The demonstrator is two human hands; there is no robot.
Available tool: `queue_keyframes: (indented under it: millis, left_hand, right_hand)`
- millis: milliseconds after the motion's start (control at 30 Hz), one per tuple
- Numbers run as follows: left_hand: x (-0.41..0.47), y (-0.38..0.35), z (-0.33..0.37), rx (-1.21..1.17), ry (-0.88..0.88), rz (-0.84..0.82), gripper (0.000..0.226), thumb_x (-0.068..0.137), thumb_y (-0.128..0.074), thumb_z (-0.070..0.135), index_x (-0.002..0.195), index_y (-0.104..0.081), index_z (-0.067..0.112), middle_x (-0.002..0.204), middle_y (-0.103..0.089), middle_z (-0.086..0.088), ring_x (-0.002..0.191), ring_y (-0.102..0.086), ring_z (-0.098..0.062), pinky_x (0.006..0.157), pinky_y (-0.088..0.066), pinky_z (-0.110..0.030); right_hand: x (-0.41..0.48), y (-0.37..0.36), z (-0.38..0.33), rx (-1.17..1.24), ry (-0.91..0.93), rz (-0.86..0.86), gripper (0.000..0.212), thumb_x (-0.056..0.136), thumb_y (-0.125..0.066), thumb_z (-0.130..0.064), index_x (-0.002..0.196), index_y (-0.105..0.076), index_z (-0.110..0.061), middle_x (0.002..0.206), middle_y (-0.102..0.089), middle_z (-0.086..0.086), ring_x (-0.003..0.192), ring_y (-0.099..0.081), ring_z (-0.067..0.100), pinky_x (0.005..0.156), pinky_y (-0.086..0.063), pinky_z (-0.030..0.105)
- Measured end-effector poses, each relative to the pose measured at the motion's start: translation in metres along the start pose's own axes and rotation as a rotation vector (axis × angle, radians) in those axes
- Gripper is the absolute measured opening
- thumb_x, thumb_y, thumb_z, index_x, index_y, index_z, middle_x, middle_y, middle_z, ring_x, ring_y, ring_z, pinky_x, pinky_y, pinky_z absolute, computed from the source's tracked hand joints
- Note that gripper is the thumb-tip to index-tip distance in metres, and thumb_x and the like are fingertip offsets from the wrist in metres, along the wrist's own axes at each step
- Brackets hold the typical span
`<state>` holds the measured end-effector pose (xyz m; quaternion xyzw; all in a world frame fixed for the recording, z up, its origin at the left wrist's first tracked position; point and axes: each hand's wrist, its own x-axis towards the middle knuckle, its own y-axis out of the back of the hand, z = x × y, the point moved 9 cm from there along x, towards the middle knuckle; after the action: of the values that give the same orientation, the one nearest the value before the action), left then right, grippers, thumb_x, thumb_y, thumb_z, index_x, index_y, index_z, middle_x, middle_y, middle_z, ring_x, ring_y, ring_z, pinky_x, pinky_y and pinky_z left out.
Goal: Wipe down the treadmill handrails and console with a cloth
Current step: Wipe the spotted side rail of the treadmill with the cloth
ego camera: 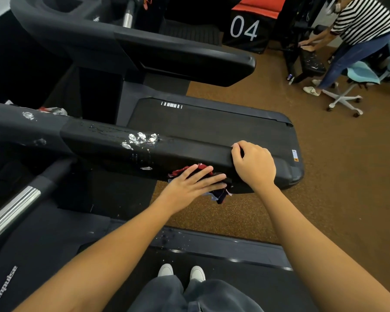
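I am pressing the cloth [203, 183] flat against the near side of the handrail [189, 152] with my left hand [189, 185], fingers spread wide and lying over the bunched dark and red fabric rather than closing round it, so the cloth is being pinned between my palm and the rail, with a frayed corner hanging out below. My right hand [253, 165] is curling over the top of the same rail just beside the cloth, toward its rounded end, fingers hooking the far edge and thumb side facing me; it is gripping the rail itself and holding nothing else. I am judging the job to be in its early part: the stretch of rail under my hands is looking plain black, but further left along the top white foamy blobs [141, 139] are sitting in a cluster, with a streak running down the side and a smaller smear [146, 168] below them. More pale marks [28, 115] are showing toward the console end, so that length is waiting for the cloth. The console is lying off to the left, mostly out of view, and I cannot tell its condition. The other rail is not showing at all
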<state>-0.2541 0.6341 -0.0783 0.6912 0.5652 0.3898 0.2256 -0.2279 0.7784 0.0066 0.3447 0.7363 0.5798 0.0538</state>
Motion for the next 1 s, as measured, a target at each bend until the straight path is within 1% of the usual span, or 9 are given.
queue_keyframes:
  millis: [100, 300, 467, 600, 700, 767, 867, 933, 1000]
  left_hand:
    - [-0.008, -0.001, -0.008, -0.011, 0.052, 0.049, 0.098, 0.077, -0.052, 0.012, 0.145, 0.016, 0.027, 0.152, 0.027, -0.004, 0.139, 0.020, -0.032, 0.112, 0.015, -0.049]
    - [-0.036, -0.007, -0.046, -0.147, 0.260, 0.089, 0.115, 0.069, -0.075, 0.019, 0.146, 0.008, 0.032, 0.155, 0.018, -0.001, 0.141, 0.014, -0.032, 0.113, 0.008, -0.052]
    - [-0.033, -0.003, -0.051, -0.217, 0.353, 0.099, 0.117, 0.067, -0.079, 0.023, 0.146, 0.006, 0.034, 0.155, 0.016, -0.001, 0.140, 0.015, -0.035, 0.111, 0.011, -0.055]
    - [-0.029, 0.000, -0.051, -0.239, 0.391, 0.110, 0.109, 0.072, -0.073, 0.025, 0.146, 0.007, 0.034, 0.155, 0.019, -0.002, 0.139, 0.018, -0.037, 0.110, 0.012, -0.057]
    - [-0.027, 0.002, -0.053, -0.230, 0.408, 0.121, 0.088, 0.083, -0.055, 0.027, 0.146, 0.006, 0.035, 0.155, 0.018, -0.002, 0.139, 0.017, -0.038, 0.110, 0.011, -0.058]
    - [-0.025, 0.004, -0.055, -0.247, 0.430, 0.125, 0.081, 0.084, -0.048, 0.028, 0.147, 0.003, 0.034, 0.155, 0.016, -0.001, 0.140, 0.012, -0.039, 0.110, 0.009, -0.058]
    - [-0.022, 0.010, -0.057, -0.273, 0.433, 0.145, 0.077, 0.085, -0.047, 0.026, 0.147, -0.003, 0.033, 0.157, 0.001, -0.003, 0.138, -0.005, -0.044, 0.109, 0.003, -0.060]
    - [-0.020, 0.017, -0.061, -0.291, 0.437, 0.179, 0.070, 0.086, -0.049, 0.024, 0.146, -0.014, 0.032, 0.152, -0.019, -0.004, 0.134, -0.016, -0.046, 0.108, -0.001, -0.061]
    - [-0.019, 0.024, -0.064, -0.305, 0.436, 0.212, 0.059, 0.088, -0.050, 0.024, 0.142, -0.026, 0.028, 0.148, -0.030, -0.003, 0.133, -0.021, -0.045, 0.107, -0.004, -0.063]
  right_hand:
    - [-0.001, 0.001, 0.000, 0.023, 0.012, -0.006, 0.033, 0.097, -0.041, -0.025, 0.076, -0.063, -0.012, 0.060, -0.058, -0.001, 0.052, -0.053, 0.015, 0.056, -0.034, 0.025]
    - [-0.002, 0.002, -0.001, 0.017, 0.003, 0.013, 0.033, 0.096, -0.041, -0.025, 0.075, -0.064, -0.012, 0.058, -0.056, -0.001, 0.051, -0.051, 0.015, 0.058, -0.033, 0.025]
    - [-0.001, 0.002, -0.003, 0.004, -0.004, 0.016, 0.034, 0.096, -0.040, -0.024, 0.074, -0.063, -0.011, 0.058, -0.057, 0.001, 0.051, -0.052, 0.017, 0.060, -0.040, 0.028]
    - [-0.001, 0.001, -0.003, -0.013, -0.016, 0.025, 0.034, 0.095, -0.040, -0.024, 0.076, -0.064, -0.010, 0.060, -0.059, 0.002, 0.053, -0.054, 0.019, 0.063, -0.042, 0.030]
    - [-0.001, 0.002, -0.004, -0.018, -0.018, 0.026, 0.034, 0.095, -0.040, -0.024, 0.075, -0.064, -0.010, 0.059, -0.059, 0.002, 0.052, -0.053, 0.019, 0.062, -0.042, 0.031]
    - [-0.001, 0.003, -0.004, -0.014, -0.021, 0.032, 0.034, 0.095, -0.040, -0.023, 0.073, -0.063, -0.010, 0.058, -0.058, 0.002, 0.051, -0.052, 0.019, 0.062, -0.041, 0.031]
    - [0.000, 0.002, -0.004, -0.012, -0.024, 0.028, 0.034, 0.095, -0.040, -0.023, 0.072, -0.062, -0.010, 0.057, -0.058, 0.002, 0.051, -0.052, 0.020, 0.062, -0.042, 0.032]
    - [0.000, 0.001, -0.004, -0.013, -0.026, 0.021, 0.034, 0.095, -0.040, -0.023, 0.072, -0.062, -0.011, 0.057, -0.058, 0.002, 0.051, -0.052, 0.020, 0.063, -0.041, 0.031]
    - [0.000, 0.001, -0.004, -0.019, -0.025, 0.014, 0.034, 0.095, -0.039, -0.024, 0.073, -0.062, -0.011, 0.057, -0.057, 0.002, 0.052, -0.052, 0.020, 0.064, -0.042, 0.032]
